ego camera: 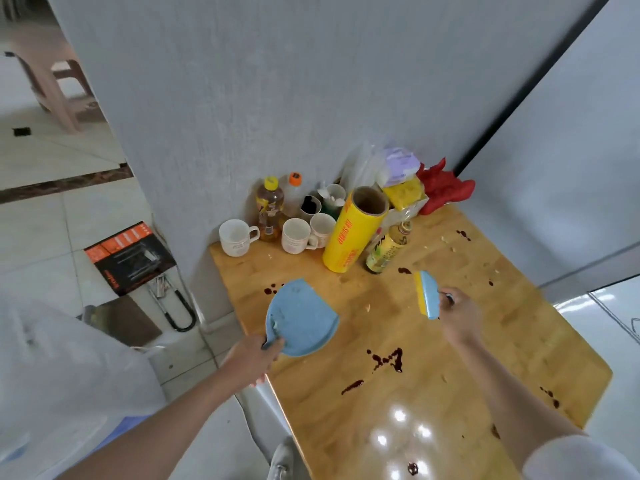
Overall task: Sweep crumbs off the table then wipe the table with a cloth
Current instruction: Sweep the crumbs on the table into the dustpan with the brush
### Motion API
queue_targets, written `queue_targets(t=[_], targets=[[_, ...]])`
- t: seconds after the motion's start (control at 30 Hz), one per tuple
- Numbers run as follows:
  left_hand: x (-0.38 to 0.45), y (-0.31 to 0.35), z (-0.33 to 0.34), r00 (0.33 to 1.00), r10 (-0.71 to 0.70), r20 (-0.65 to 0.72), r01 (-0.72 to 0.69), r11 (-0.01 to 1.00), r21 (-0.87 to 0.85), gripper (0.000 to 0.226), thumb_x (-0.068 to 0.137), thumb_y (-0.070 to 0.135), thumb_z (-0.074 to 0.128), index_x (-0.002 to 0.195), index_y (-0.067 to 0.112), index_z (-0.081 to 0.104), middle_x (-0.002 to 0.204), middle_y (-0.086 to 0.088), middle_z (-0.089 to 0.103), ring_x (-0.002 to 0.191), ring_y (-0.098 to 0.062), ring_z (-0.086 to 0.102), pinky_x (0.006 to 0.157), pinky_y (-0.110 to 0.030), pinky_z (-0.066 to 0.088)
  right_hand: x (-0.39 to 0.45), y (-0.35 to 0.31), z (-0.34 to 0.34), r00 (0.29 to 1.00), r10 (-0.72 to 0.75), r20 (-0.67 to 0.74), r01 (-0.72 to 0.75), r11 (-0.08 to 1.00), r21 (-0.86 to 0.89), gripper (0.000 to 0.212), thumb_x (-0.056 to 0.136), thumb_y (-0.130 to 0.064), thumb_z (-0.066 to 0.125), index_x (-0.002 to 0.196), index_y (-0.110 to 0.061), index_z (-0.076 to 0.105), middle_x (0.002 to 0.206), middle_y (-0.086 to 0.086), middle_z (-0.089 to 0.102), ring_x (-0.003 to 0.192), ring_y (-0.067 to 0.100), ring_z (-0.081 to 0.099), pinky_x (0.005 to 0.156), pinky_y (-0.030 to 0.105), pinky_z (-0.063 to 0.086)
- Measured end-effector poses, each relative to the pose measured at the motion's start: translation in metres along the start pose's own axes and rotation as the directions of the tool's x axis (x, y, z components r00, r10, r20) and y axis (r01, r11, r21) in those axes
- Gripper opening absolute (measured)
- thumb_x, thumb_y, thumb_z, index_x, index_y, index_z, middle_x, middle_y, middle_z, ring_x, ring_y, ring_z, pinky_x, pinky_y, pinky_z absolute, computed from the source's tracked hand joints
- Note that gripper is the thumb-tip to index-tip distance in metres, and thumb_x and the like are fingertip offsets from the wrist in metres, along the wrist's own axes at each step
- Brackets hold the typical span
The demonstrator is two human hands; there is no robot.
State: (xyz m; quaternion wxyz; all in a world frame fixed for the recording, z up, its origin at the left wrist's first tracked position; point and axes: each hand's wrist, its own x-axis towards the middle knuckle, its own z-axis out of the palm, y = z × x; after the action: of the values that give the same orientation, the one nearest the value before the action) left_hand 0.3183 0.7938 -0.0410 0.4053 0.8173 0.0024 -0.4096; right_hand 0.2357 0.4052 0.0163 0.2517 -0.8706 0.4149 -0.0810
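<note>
My left hand (pixel 254 358) grips the handle of a blue dustpan (pixel 299 322), held over the left edge of the wooden table (pixel 467 393) with a few pale crumbs in it. My right hand (pixel 459 315) holds a small blue hand brush (pixel 426 294) with yellow bristles, lifted above the table's middle. Pale crumbs (pixel 367 307) lie scattered on the wood, more toward the far right. Dark red-brown spill spots (pixel 389 360) mark the table in several places. A red cloth (pixel 443 187) lies bunched at the far corner.
Against the grey wall stand white mugs (pixel 237 237), an oil bottle (pixel 269 209), a yellow cling-film roll (pixel 353 233), a lying bottle (pixel 386 251) and bags (pixel 401 181). On the floor at left lie a black-orange box (pixel 130 256) and a U-lock (pixel 176 310).
</note>
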Motion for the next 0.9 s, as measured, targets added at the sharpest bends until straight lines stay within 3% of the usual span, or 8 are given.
queue_targets(t=[0.17, 0.23, 0.37, 0.47, 0.57, 0.7, 0.77, 0.9], targets=[[0.011, -0.021, -0.018, 0.996, -0.067, -0.055, 0.065, 0.997, -0.038, 0.042, 0.097, 0.047, 0.056, 0.073, 0.012, 0.055, 0.051, 0.001, 0.054, 0.04, -0.016, 0.049, 0.043, -0.022, 0.039, 0.043, 0.006, 0.035, 0.992, 0.059, 0.115, -0.042, 0.989, -0.144, 0.028, 0.097, -0.005, 0.047, 0.117, -0.003, 0.066, 0.105, 0.025, 0.07, 0.086, 0.038, 0.063, 0.067, 0.034, 0.042], [0.016, -0.029, -0.027, 0.991, -0.098, -0.089, 0.092, 0.993, -0.071, 0.043, 0.097, 0.044, 0.057, 0.071, 0.011, 0.056, 0.049, 0.001, 0.054, 0.04, -0.017, 0.05, 0.042, -0.023, 0.04, 0.044, -0.003, 0.053, 0.985, 0.033, 0.17, -0.002, 0.984, -0.176, 0.024, 0.096, -0.001, 0.048, 0.11, -0.002, 0.067, 0.102, 0.024, 0.071, 0.074, 0.031, 0.058, 0.059, 0.03, 0.04], [0.021, -0.043, -0.042, 0.988, -0.117, -0.105, 0.109, 0.991, -0.077, 0.044, 0.096, 0.046, 0.058, 0.073, 0.009, 0.06, 0.049, 0.0, 0.056, 0.039, -0.017, 0.051, 0.042, -0.024, 0.04, 0.02, -0.031, 0.077, 0.972, -0.056, 0.23, 0.094, 0.983, -0.158, 0.027, 0.104, -0.016, 0.048, 0.121, -0.007, 0.066, 0.097, 0.011, 0.073, 0.06, 0.008, 0.058, 0.044, 0.02, 0.036], [0.02, -0.052, -0.05, 0.983, -0.13, -0.128, 0.121, 0.99, -0.076, 0.044, 0.097, 0.044, 0.058, 0.072, 0.008, 0.059, 0.048, -0.001, 0.056, 0.039, -0.016, 0.05, 0.041, -0.023, 0.04, -0.004, -0.056, 0.092, 0.945, -0.129, 0.301, 0.164, 0.982, -0.094, 0.029, 0.104, -0.019, 0.049, 0.125, -0.009, 0.066, 0.106, 0.009, 0.074, 0.067, 0.011, 0.063, 0.046, 0.017, 0.04], [0.018, -0.065, -0.058, 0.978, -0.155, -0.143, 0.144, 0.986, -0.083, 0.045, 0.098, 0.042, 0.058, 0.068, 0.009, 0.059, 0.048, -0.001, 0.055, 0.038, -0.018, 0.049, 0.04, -0.022, 0.038, -0.013, -0.076, 0.093, 0.929, -0.19, 0.317, 0.224, 0.972, -0.073, 0.028, 0.103, -0.018, 0.049, 0.121, -0.009, 0.068, 0.107, 0.01, 0.074, 0.074, 0.018, 0.065, 0.058, 0.028, 0.051], [0.014, -0.077, -0.065, 0.969, -0.202, -0.14, 0.185, 0.975, -0.124, 0.048, 0.097, 0.047, 0.058, 0.067, 0.009, 0.059, 0.048, -0.001, 0.054, 0.038, -0.017, 0.047, 0.041, -0.021, 0.037, 0.014, -0.075, 0.081, 0.957, -0.16, 0.243, 0.189, 0.977, -0.101, 0.03, 0.103, -0.017, 0.048, 0.126, -0.008, 0.067, 0.105, 0.014, 0.074, 0.067, 0.016, 0.061, 0.05, 0.022, 0.038], [0.012, -0.084, -0.067, 0.963, -0.226, -0.147, 0.207, 0.969, -0.132, 0.047, 0.096, 0.047, 0.058, 0.069, 0.009, 0.06, 0.049, -0.002, 0.054, 0.039, -0.017, 0.047, 0.042, -0.021, 0.038, 0.029, -0.073, 0.083, 0.967, -0.12, 0.225, 0.154, 0.978, -0.139, 0.03, 0.104, -0.018, 0.048, 0.124, -0.008, 0.067, 0.105, 0.015, 0.074, 0.072, 0.018, 0.06, 0.052, 0.024, 0.04], [0.01, -0.1, -0.067, 0.955, -0.253, -0.158, 0.24, 0.966, -0.097, 0.047, 0.096, 0.047, 0.059, 0.069, 0.008, 0.061, 0.051, -0.003, 0.055, 0.039, -0.018, 0.049, 0.043, -0.022, 0.041, 0.011, -0.088, 0.115, 0.92, -0.187, 0.344, 0.229, 0.969, -0.086, 0.027, 0.102, -0.018, 0.051, 0.121, -0.012, 0.07, 0.108, 0.01, 0.074, 0.078, 0.019, 0.063, 0.056, 0.026, 0.042]])
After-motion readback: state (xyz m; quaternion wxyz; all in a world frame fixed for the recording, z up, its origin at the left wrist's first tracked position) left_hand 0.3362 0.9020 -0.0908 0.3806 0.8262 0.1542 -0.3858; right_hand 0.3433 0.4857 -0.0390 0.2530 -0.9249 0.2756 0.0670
